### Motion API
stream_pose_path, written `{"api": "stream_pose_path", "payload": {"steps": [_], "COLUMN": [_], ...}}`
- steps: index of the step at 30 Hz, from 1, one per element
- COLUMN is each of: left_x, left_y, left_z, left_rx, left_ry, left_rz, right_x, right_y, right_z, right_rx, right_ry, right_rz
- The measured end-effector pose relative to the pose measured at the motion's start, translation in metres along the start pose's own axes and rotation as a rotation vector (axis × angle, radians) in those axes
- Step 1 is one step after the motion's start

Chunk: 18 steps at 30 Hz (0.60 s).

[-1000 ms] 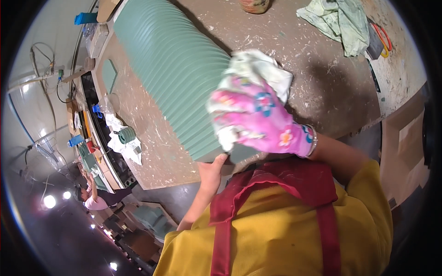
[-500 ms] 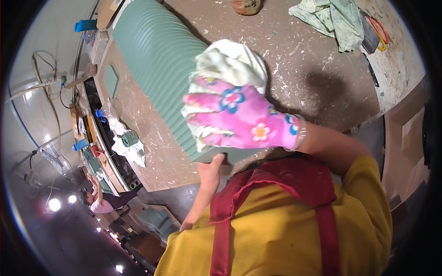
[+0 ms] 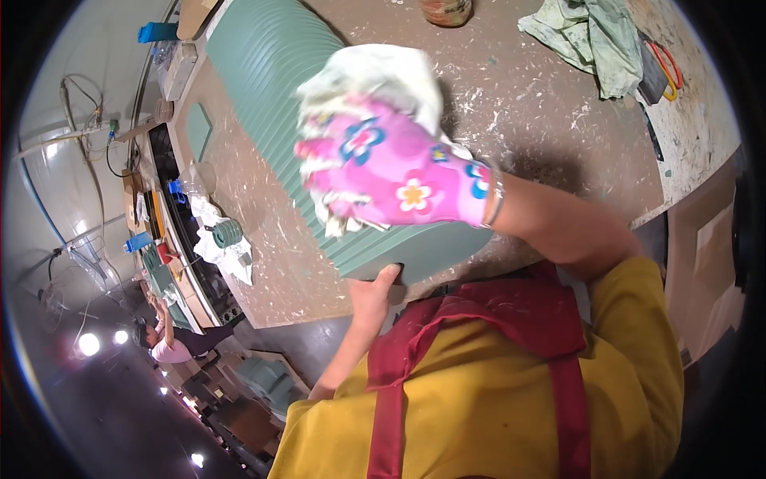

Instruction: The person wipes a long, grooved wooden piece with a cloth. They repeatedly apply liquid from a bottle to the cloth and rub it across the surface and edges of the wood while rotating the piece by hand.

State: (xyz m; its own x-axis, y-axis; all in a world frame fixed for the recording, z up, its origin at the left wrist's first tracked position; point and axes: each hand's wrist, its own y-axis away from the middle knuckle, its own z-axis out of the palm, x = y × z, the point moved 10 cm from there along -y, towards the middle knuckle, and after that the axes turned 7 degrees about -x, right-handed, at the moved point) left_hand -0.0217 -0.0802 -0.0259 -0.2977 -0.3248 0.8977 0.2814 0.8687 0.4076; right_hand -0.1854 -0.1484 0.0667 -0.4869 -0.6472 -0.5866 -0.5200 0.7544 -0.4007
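A long green ribbed piece (image 3: 275, 72), curved on top with a flat end face, lies across the worktable (image 3: 550, 104). My bare left hand (image 3: 372, 299) grips its near end, the thumb against the end face and the fingers hidden beneath. My right hand (image 3: 399, 172), in a pink glove with flower prints, has its fingers bent over a bunched white cloth (image 3: 383, 68). That cloth rests against the ribbed top of the piece, a little way up from the near end.
A crumpled pale green cloth (image 3: 586, 40) lies at the far right, beside red-and-yellow-handled scissors (image 3: 667, 72). A round stained container (image 3: 447, 9) stands at the far edge. To the left are a flat green piece (image 3: 199, 132) and a small green ribbed part (image 3: 227, 233). Another person (image 3: 171, 345) works farther left.
My right hand and the white cloth have moved up and left along the ribbed piece, uncovering more of its near end. My left hand keeps its hold there.
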Motion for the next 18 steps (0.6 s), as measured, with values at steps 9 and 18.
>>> {"api": "stream_pose_path", "payload": {"steps": [9, 18], "left_x": [0.005, -0.003], "left_y": [-0.004, -0.011], "left_z": [0.007, 0.018], "left_rx": [0.006, -0.150], "left_ry": [-0.013, 0.022], "left_rz": [-0.026, -0.127], "right_x": [0.072, -0.023], "right_y": [0.107, -0.041], "right_z": [0.027, 0.096], "right_rx": [0.490, -0.177], "right_ry": [-1.223, -2.706], "right_rz": [0.555, 0.057]}}
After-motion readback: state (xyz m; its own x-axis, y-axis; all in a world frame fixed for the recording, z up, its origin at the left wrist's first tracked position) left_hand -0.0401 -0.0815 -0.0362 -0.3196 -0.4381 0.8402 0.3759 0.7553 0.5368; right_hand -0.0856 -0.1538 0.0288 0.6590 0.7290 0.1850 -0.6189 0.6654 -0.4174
